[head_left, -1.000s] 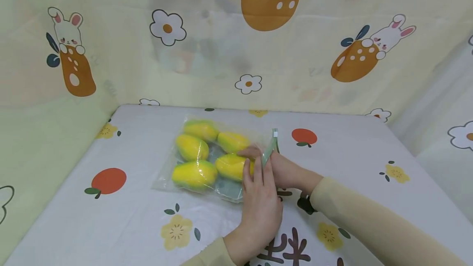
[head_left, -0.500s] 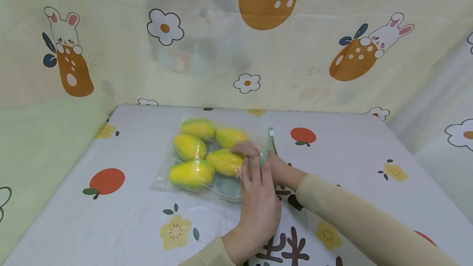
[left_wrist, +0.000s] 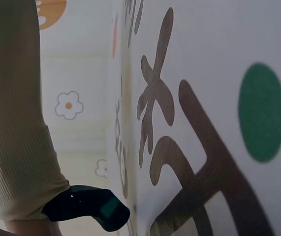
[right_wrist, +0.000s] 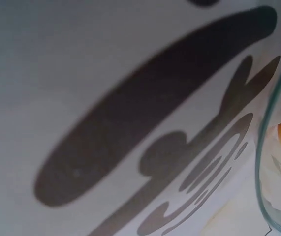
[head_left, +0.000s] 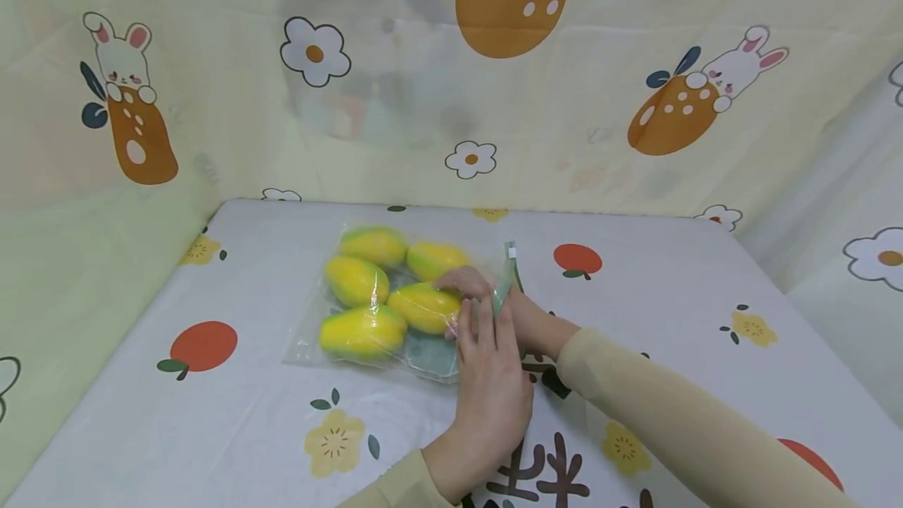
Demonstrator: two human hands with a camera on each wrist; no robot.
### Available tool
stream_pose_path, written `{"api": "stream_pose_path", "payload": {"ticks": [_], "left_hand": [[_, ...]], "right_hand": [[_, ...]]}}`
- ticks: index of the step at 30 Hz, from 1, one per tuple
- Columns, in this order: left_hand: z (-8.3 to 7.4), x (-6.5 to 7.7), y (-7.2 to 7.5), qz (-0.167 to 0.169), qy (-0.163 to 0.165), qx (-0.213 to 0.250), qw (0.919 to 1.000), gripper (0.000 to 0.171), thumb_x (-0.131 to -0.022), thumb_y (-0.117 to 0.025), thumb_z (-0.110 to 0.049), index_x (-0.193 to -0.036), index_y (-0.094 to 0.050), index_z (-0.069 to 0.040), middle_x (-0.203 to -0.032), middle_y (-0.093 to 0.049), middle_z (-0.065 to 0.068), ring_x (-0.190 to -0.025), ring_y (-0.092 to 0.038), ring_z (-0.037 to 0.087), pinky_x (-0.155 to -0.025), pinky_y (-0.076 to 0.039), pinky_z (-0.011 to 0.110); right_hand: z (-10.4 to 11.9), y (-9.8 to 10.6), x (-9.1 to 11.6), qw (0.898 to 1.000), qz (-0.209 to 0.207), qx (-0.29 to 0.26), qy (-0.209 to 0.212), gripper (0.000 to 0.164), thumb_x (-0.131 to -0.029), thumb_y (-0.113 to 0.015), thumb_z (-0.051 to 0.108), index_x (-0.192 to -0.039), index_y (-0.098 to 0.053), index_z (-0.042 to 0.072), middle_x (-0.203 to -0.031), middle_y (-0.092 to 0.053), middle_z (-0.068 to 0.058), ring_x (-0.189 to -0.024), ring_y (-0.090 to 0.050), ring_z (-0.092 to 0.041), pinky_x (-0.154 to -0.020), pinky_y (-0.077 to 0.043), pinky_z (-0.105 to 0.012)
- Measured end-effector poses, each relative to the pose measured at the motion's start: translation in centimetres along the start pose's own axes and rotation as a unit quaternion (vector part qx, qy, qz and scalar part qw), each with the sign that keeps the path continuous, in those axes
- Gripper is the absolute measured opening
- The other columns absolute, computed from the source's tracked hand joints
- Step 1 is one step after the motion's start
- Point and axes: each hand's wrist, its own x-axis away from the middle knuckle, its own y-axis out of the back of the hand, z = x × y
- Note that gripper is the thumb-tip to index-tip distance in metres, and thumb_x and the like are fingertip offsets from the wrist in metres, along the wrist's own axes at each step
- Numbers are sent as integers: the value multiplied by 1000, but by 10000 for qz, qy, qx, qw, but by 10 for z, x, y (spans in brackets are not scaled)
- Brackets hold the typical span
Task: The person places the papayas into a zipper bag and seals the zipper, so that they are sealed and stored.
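A clear zip bag (head_left: 306, 347) with a green strip at its mouth lies on the table, several yellow-green mangoes inside. My right hand (head_left: 469, 283) reaches through the mouth and holds the mango (head_left: 423, 308) nearest the opening, fingers on its far side and a thumb tip on its near side. At the near side of the mouth my left hand (head_left: 490, 394) holds the bag's edge, fingers stretched up along it; its thumb is hidden. To the left, another mango (head_left: 363, 332) rests against the bag's near side. The right wrist view catches the bag's green rim (right_wrist: 261, 162); neither wrist view shows fingers.
A white printed cloth (head_left: 247, 429) covers the table, with apples, flowers and brown branches drawn on it. Patterned curtains (head_left: 395, 100) stand behind and at both sides. A dark wrist strap (left_wrist: 86, 204) shows below a sleeve in the left wrist view.
My right hand has moved deeper left into the bag, and the mango it holds has slid left towards the others. The left hand stays at the bag's mouth, shifting only slightly.
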Motion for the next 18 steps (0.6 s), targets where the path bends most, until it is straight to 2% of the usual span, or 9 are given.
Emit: {"api": "stream_pose_path", "payload": {"ticks": [5, 12, 15, 18], "left_hand": [[1, 0, 0, 28, 3, -3, 10000, 92, -65, -88, -5, -145, -42, 5, -149, -43, 25, -137, -41, 48, -106, -46, 61], [0, 0, 0, 24, 32, 37, 10000, 94, -63, -90, -6, -143, -43, 4, -149, -43, 24, -137, -40, 48, -106, -47, 60], [0, 0, -2, -68, 9, 3, 10000, 96, -61, -91, -7, -143, -43, 3, -148, -44, 23, -135, -41, 48, -106, -47, 59], [0, 1, -3, -94, -22, -34, 9999, 98, -61, -92, -9, -144, -42, 3, -147, -43, 23, -135, -41, 48, -107, -47, 59]], "right_hand": [[0, 0, -1, 9999, -70, -7, 102, 33, -93, -61, 3, -126, -59, 6, -129, -60, -13, -120, -51, -30, -105, -42, -52], [0, 0, 3, 9983, -94, 387, 423, 46, -94, -61, -1, -139, -49, -2, -146, -52, -23, -137, -47, -41, -115, -37, -59], [2, 1, 2, 9984, -124, 325, 450, 49, -92, -67, 3, -138, -52, 0, -145, -54, -19, -135, -50, -37, -113, -40, -56], [3, 3, 2, 9995, -102, 114, 274, 53, -92, -70, 6, -141, -53, 4, -145, -56, -15, -134, -53, -32, -112, -43, -53]]}}
